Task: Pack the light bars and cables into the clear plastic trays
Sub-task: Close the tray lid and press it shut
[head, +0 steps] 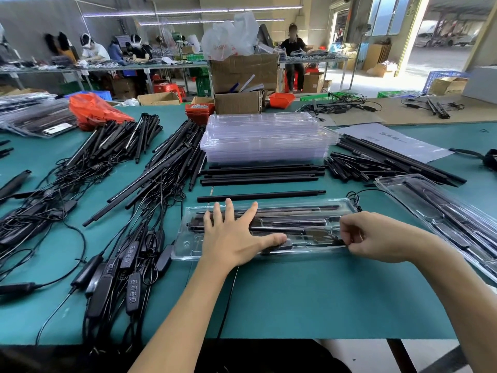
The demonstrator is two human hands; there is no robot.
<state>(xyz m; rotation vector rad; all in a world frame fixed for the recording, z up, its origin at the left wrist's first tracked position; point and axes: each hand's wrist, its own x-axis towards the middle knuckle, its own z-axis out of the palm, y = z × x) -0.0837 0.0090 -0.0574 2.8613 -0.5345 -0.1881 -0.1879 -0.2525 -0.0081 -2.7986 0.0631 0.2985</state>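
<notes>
A clear plastic tray [185, 244] lies in front of me on the green table, with black light bars [293, 211] and cable parts in its slots. My left hand [234, 235] presses flat on the tray's left half, fingers spread and thumb on a black part. My right hand [373, 238] pinches a thin black cable [333, 239] at the tray's right end. That cable loops away behind the tray [357, 196].
A stack of empty clear trays [266, 138] stands behind. Loose black bars [261, 177] lie between it and my tray. Heaps of bars and cables with controllers [129, 254] fill the left. A filled tray [441, 211] lies at right. Other people work at far benches.
</notes>
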